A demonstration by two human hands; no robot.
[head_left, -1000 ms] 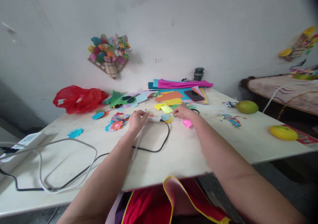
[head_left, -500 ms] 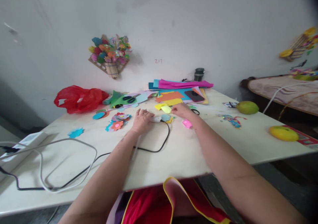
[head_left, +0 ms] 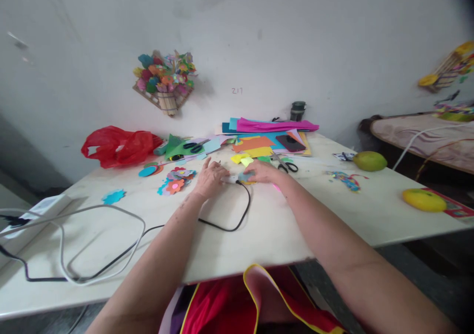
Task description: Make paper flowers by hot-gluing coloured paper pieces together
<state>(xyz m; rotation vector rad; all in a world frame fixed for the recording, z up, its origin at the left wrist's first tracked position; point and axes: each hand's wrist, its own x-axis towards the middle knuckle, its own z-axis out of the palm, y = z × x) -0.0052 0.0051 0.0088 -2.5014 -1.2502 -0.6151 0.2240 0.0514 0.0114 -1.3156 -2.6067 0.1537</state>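
My left hand curls over a white corded tool that looks like a hot glue gun, and most of it is hidden beneath my palm. A black cord runs out of its right end. My right hand has its fingers closed at a light blue paper piece lying against the tool, with a bit of yellow under it. Just beyond these fingertips lie crumpled yellow paper pieces. A pink piece is mostly covered by my right wrist. Open scissors lie behind that wrist.
Stacked paper flowers, a blue flower and blue discs lie left. Coloured sheets, a phone and a red bag are at the back. Two mangoes sit right. A power strip and looping cables occupy the left.
My right hand has moved left and nearer, from the yellow pieces to the light blue paper. The scissors now show more fully and the pink piece is mostly covered. My left hand stays put.
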